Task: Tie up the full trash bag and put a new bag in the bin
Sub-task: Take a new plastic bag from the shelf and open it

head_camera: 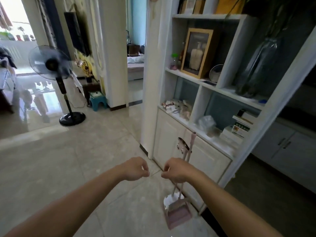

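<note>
Pinching w/ L hand [135, 169] & R hand [176, 170] | held item unclear | glossy tile floor [77, 159]

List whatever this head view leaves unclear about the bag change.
- Trash bin and full bag: neither appears anywhere in the head view.
- New bag: left hand and right hand pinch something thin, perhaps a clear film; too faint to identify.
- Dustpan contents: too blurred to read.
- Cabinet interior: shut doors hide it.
</note>
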### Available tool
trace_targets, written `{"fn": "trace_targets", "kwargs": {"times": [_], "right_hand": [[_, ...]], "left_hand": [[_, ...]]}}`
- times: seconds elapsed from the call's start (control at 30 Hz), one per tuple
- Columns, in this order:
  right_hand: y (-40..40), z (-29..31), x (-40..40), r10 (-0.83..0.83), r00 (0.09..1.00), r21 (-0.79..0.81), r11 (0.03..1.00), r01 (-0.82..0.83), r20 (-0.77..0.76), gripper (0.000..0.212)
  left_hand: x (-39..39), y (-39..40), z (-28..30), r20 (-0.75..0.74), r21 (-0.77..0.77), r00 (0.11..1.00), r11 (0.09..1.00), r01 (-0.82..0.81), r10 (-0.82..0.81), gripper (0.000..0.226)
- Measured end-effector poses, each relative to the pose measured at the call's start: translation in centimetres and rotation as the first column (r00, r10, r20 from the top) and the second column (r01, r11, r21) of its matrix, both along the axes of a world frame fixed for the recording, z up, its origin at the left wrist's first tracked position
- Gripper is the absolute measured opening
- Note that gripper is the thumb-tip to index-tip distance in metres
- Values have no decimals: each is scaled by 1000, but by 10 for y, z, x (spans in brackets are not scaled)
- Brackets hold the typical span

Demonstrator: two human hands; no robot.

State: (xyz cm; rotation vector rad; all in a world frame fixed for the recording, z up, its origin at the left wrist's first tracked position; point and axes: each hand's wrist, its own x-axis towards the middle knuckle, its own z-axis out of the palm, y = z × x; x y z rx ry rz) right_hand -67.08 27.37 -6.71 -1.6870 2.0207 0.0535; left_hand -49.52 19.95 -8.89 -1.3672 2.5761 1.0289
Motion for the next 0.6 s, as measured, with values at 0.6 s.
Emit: {"fn": "trace_targets", "kwargs": {"times": [0.6], "right_hand": [[-296, -21, -120, -359, 932, -198, 911, 361, 48, 21]], "left_hand": [[-140, -336, -20, -22, -6, 989, 990, 143, -143, 29]]}}
